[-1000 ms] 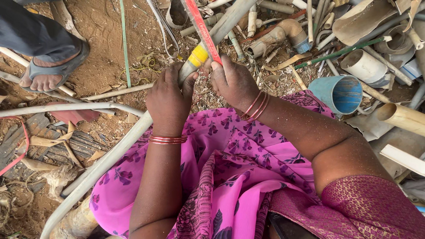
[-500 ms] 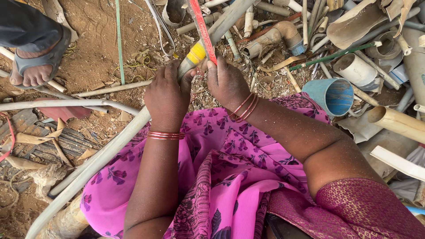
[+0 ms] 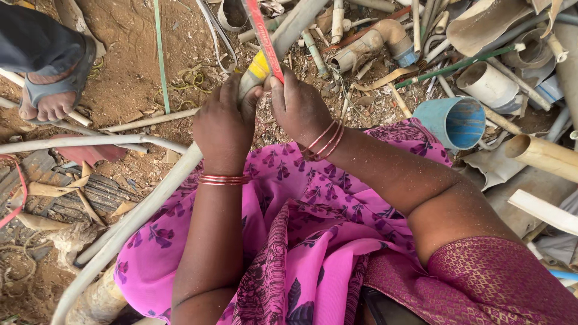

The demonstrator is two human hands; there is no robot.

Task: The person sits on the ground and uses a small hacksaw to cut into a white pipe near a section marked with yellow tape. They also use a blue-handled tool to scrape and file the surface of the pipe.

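Observation:
My left hand (image 3: 224, 123) grips a long grey-white plastic pipe (image 3: 150, 201) that runs from the lower left up to the top centre. A yellow band (image 3: 259, 66) wraps the pipe just above my fingers. My right hand (image 3: 299, 107) holds a thin red blade-like strip (image 3: 263, 37) against the pipe at the yellow band. Red bangles sit on both wrists. My pink flowered garment (image 3: 313, 229) fills the lower middle of the view.
A heap of cut pipe scrap lies at the upper right, with a blue pipe section (image 3: 453, 122), a beige elbow fitting (image 3: 373, 43) and white tubes (image 3: 486, 84). Another person's sandalled foot (image 3: 51, 96) stands at the upper left on bare soil.
The view has shifted slightly, so my hands and the pipe sit a bit lower and to the left. The other person's foot shows further down in the corner. Both grips are unchanged.

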